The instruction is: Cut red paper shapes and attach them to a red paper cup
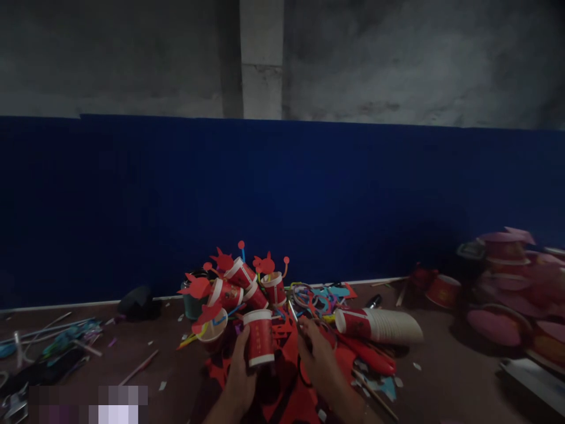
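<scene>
My left hand (241,371) is wrapped round a red paper cup (259,338) with a white rim, held upright over a sheet of red paper (291,394) on the table. My right hand (320,359) is closed on a pair of scissors (296,309) whose blades point up and left, close to the cup. Just behind stands a pile of finished red cups (241,282) with red paper cut-outs and coloured straws stuck in them.
A stack of paper cups (379,325) lies on its side to the right. Pink and red bowls and lids (503,277) crowd the far right. Straws and scraps (53,338) lie at the left. A blue partition (282,200) backs the brown table (441,377).
</scene>
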Action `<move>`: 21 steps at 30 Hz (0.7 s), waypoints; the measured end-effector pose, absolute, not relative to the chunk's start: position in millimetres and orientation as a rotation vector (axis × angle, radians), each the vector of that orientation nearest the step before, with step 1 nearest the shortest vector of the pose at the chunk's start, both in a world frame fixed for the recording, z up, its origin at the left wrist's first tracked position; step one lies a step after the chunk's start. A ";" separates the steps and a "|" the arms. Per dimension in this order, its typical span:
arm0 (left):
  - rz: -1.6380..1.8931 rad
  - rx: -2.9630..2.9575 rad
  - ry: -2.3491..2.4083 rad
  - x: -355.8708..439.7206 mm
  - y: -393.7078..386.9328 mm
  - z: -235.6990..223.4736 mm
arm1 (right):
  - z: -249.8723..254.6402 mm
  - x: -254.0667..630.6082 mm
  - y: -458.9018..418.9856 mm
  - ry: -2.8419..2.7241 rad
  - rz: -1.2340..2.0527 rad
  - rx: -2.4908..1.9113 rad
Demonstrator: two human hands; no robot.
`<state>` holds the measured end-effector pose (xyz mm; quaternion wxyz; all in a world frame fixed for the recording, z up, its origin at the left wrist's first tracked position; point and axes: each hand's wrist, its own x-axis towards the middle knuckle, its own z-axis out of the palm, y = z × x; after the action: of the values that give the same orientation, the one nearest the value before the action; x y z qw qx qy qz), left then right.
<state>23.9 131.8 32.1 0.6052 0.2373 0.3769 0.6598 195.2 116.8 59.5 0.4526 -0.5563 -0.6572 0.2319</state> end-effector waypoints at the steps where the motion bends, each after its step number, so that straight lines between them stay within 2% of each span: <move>1: 1.519 0.530 0.864 24.6 131.7 33.4 | 55.5 194.7 117.5 -1.548 0.679 -1.330; 7: 1.328 0.425 0.946 25.5 127.3 51.3 | 36.4 188.4 131.0 -1.160 1.188 -1.235; 10: 1.250 0.514 0.977 26.7 125.1 57.9 | 35.7 189.9 137.9 -1.163 1.382 -1.141; 17: 1.407 0.681 0.864 29.0 127.4 51.5 | 53.8 196.0 120.8 -1.257 1.502 -0.917; 21: 1.423 0.780 0.943 28.2 126.2 52.3 | 59.2 190.6 117.6 -1.287 1.359 -1.036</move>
<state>28.2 126.2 52.3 0.5910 0.3353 0.4055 0.6115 190.6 117.6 59.2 0.4803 -0.4247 -0.5276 0.5573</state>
